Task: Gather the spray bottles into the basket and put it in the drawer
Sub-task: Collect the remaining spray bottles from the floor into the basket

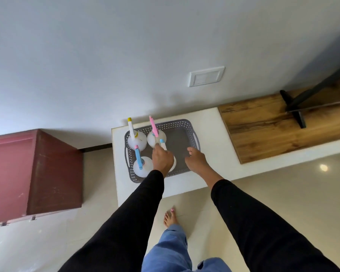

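A grey perforated basket (192,132) stands on a low white table (208,122). Several white spray bottles stand in its left half: one with a yellow-tipped nozzle (134,139), one with a pink nozzle (155,135), one with a blue nozzle (141,165). My left hand (162,160) grips a further white bottle with a light-blue tip (163,144), whose body is mostly hidden under the hand, over the basket's middle. My right hand (196,160) hovers over the basket's empty right half, fingers loosely spread and holding nothing.
A dark red cabinet (33,173) stands to the left of the table. To the right lies a wooden surface (263,126) with a black metal stand (294,107). A wall with a white switch plate (206,76) rises behind. My bare foot (170,217) is on the tiled floor.
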